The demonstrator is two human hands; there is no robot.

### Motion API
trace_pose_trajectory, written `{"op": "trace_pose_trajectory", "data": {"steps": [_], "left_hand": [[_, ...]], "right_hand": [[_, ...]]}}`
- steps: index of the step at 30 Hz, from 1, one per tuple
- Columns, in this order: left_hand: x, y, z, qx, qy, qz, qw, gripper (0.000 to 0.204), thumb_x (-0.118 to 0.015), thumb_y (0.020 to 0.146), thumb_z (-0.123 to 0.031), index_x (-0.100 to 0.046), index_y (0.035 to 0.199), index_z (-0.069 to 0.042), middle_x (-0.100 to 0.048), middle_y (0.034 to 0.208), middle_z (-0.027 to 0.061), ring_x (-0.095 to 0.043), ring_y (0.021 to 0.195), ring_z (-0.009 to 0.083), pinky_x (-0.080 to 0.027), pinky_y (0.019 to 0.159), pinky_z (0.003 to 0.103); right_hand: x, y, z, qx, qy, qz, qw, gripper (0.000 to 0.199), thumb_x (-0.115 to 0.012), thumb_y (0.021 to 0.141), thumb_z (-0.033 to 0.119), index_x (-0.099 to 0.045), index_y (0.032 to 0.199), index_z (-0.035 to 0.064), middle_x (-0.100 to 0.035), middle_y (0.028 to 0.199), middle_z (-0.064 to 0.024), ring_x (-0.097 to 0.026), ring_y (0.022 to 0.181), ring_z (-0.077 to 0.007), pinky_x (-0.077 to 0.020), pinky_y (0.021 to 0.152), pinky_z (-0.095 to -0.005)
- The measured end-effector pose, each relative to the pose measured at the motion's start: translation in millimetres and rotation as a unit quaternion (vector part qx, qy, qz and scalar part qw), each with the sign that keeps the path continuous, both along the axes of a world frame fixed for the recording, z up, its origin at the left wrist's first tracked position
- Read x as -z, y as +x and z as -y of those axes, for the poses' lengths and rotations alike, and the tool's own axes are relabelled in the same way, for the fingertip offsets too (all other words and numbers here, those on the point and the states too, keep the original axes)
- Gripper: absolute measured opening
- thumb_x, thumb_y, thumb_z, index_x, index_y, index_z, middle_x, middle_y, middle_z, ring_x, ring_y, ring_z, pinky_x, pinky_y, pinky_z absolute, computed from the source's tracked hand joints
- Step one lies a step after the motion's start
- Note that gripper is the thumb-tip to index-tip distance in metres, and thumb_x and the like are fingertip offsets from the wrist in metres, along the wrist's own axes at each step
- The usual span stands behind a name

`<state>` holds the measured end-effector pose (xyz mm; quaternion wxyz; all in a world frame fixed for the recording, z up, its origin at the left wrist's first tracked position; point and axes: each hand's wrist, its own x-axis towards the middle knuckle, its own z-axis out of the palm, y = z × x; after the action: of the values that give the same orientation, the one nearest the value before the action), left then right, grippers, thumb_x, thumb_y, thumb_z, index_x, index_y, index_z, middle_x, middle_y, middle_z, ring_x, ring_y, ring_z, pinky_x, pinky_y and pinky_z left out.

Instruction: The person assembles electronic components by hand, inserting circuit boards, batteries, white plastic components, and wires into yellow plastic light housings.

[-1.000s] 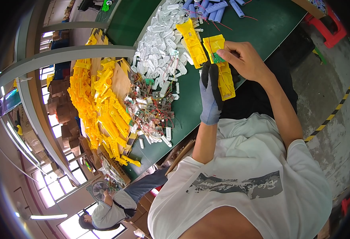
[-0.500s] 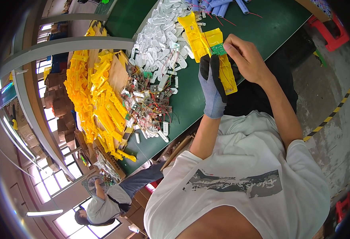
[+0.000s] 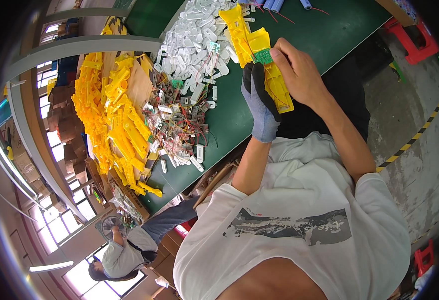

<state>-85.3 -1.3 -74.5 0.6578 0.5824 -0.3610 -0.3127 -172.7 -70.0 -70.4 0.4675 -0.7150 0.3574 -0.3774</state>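
- The left hand [image 3: 260,102], in a grey fabric glove with black fingertips, is wrapped around a long yellow moulded plastic housing [image 3: 275,82], gripping it from below; judging by the grip, this steadies the part so the other hand can work on it.
- The bare right hand [image 3: 299,75] is curled over the upper side of the same housing, its fingertips pressing on a small green circuit board [image 3: 263,56] that sits in the housing's upper end. The fingers are closed on the board, seemingly to seat it or hold it in place.
- The housing is held up over the near edge of the green work table [image 3: 339,30], tilted lengthwise away from the body, probably so its open face turns towards the eyes.
- Beyond the housing, on the table, another yellow plastic shell [image 3: 237,27] lies beside a spread of small white plastic parts [image 3: 194,30].
- Left of the housing lies a tangle of small boards with red and dark wires [image 3: 182,120]; it sits within easy reach, which suits a supply pile.
- Further left of the housing, a large heap of yellow plastic housings [image 3: 112,115] is stacked on brown cardboard.
- Well below and left of the housing, another person in a pale shirt [image 3: 122,255] sits by a small fan.
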Motion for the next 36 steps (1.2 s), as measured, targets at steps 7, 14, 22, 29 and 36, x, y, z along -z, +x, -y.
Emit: {"op": "trace_pose_trajectory", "data": {"steps": [7,14,22,29,36], "left_hand": [[6,1,2,-0.011,-0.001,0.051,0.999,0.016,-0.044,0.097,-0.016,-0.053,0.101,-0.003,-0.051,0.086,0.0021,-0.052,0.078,0.0099,-0.045,0.069,0.027],[15,5,-2,0.012,-0.026,-0.168,0.985,0.019,-0.044,0.098,-0.021,-0.053,0.107,-0.006,-0.055,0.092,0.0016,-0.055,0.084,0.0101,-0.046,0.075,0.027],[-29,-6,2,0.038,-0.155,-0.313,0.936,0.042,-0.038,0.101,-0.032,-0.048,0.128,-0.003,-0.057,0.121,0.0090,-0.055,0.111,0.0194,-0.044,0.094,0.034],[-14,17,-4,0.151,-0.101,-0.277,0.944,0.043,-0.041,0.098,-0.019,-0.039,0.136,0.001,-0.045,0.135,0.0140,-0.044,0.125,0.0245,-0.035,0.106,0.038],[-96,12,-26,0.043,-0.047,0.634,0.771,0.062,-0.075,0.071,-0.013,-0.046,0.125,-0.006,-0.039,0.137,0.0184,-0.033,0.128,0.0405,-0.028,0.107,0.051]], "right_hand": [[-2,4,-2,0.014,0.012,0.000,1.000,0.025,-0.044,0.099,0.025,-0.044,0.087,0.0030,-0.054,0.070,-0.0162,-0.056,0.068,-0.0360,-0.0419,0.061,-0.0424],[-3,0,-2,-0.017,0.045,0.052,0.997,0.027,-0.046,0.098,0.025,-0.044,0.087,0.0013,-0.044,0.070,-0.0073,-0.041,0.064,-0.0144,-0.0375,0.059,-0.0318],[-30,-36,-6,-0.141,0.079,0.102,0.982,0.065,-0.074,0.078,0.025,-0.043,0.132,0.0067,-0.058,0.118,-0.0086,-0.058,0.106,-0.0206,-0.0504,0.082,-0.0349],[-20,-39,-1,-0.061,-0.067,0.077,0.993,0.059,-0.072,0.078,0.020,-0.045,0.129,0.0068,-0.062,0.110,-0.0156,-0.061,0.096,-0.0350,-0.0484,0.083,-0.0398],[-19,-57,9,-0.103,-0.047,0.020,0.993,0.048,-0.072,0.075,0.018,-0.053,0.118,0.0064,-0.066,0.099,-0.0160,-0.062,0.093,-0.0369,-0.0479,0.082,-0.0411]]}}
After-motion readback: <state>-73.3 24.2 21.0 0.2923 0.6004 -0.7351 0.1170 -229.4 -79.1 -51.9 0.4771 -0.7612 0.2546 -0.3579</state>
